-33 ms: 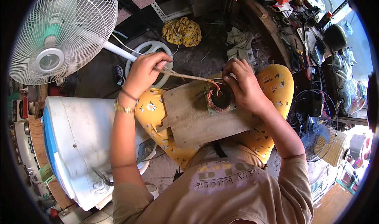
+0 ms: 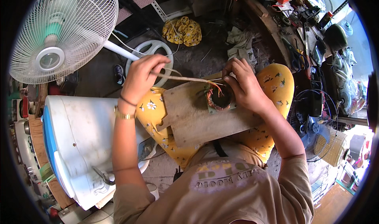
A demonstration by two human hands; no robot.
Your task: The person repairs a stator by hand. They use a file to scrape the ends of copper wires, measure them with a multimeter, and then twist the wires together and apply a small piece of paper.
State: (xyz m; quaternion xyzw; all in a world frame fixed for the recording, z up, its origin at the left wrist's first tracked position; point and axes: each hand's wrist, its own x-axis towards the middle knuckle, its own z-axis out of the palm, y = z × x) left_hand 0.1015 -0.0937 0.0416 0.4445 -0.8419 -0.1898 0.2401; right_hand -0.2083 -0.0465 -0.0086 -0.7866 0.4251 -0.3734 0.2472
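Note:
My left hand pinches a tan sleeved cord stretched toward the right, one loop of it curling past my fingers. Orange, yellow and red wires come out of its far end and run down to a ring-shaped motor stator coil. That coil sits on a worn wooden board across my lap. Just above the coil, my right hand is closed, thumb against fingers, at the end of a thin pale wire beside the cord's end. My fingers partly hide what it grips.
On the left stand a white pedestal fan and a large white cooler box with a blue edge. At right, a cluttered workbench carries scissors and tools. A fan cage lies below it. Yellow cloth lies ahead on the floor.
My left hand has shifted slightly left, and the cord sits a little lower near it. The right hand, coil and board look almost unchanged.

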